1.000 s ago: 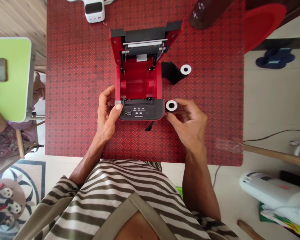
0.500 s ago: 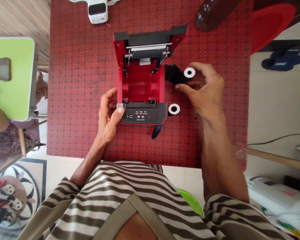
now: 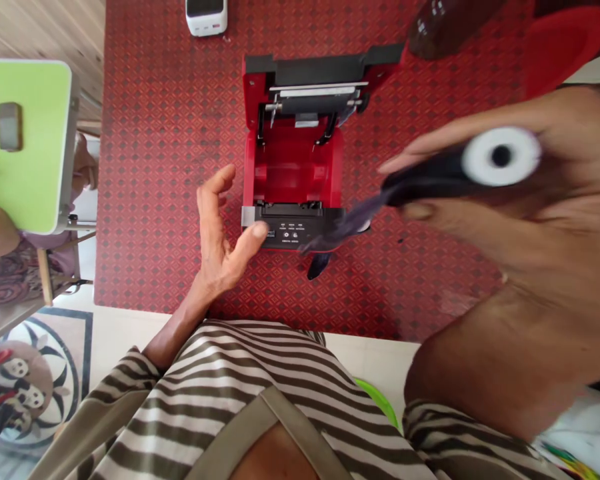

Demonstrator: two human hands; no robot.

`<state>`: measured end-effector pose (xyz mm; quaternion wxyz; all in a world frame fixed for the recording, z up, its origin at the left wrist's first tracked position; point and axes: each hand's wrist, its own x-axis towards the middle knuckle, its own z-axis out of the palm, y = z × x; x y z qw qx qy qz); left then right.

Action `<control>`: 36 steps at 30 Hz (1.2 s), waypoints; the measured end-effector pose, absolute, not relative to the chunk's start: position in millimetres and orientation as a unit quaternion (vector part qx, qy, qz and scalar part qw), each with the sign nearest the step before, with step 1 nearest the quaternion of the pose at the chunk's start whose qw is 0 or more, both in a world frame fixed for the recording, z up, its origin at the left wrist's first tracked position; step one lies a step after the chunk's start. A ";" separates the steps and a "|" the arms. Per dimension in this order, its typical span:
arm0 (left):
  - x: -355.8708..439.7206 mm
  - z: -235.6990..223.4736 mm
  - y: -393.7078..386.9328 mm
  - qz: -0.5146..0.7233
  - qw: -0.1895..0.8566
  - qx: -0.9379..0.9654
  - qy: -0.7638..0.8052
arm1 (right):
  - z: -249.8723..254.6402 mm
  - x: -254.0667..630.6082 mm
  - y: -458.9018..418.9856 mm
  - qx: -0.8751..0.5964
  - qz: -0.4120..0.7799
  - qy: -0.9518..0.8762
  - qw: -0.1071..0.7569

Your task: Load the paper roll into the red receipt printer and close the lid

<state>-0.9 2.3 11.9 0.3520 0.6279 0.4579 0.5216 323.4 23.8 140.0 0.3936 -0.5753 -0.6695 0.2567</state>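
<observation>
A red and black label printer [image 3: 296, 175] stands on the table with its lid raised and its red bay bare. My left hand [image 3: 219, 250] is at its front left corner, fingers spread, the thumb over the dark button panel [image 3: 293, 233]. Off to the right and raised close to the camera, my right hand [image 3: 525, 247] pinches a roll of black ribbon [image 3: 430, 183] with a white core end. The ribbon's blurred loose tail hangs toward the panel. A second roll [image 3: 364, 227] is mostly hidden at the printer's front right; a dark strip [image 3: 319, 265] pokes out below the front edge.
The table [image 3: 165, 133] has a red patterned top. At its back are a white device [image 3: 207, 23] and a dark bottle [image 3: 437, 30], with a red round surface [image 3: 570, 47] beyond the right edge. A green table [image 3: 35, 180] with a small grey-brown object [image 3: 10, 127] stands left.
My right hand let go of the near roll, took hold of the far ribbon roll and lifted it toward the camera. My left fingers have spread away from the printer's side.
</observation>
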 end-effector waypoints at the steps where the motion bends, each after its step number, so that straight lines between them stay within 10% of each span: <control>1: 1.3 21.3 0.1 0.525 0.317 0.645 0.456 | 145.7 317.6 25.0 -0.553 0.265 -0.696 0.373; 12: 6.4 81.5 -15.3 0.372 0.100 0.805 0.452 | 128.8 255.0 47.1 -0.529 0.132 -0.822 0.167; 36: 3.1 74.3 18.6 0.372 0.113 0.777 0.496 | 164.0 183.3 85.6 -0.588 0.139 -0.770 -0.205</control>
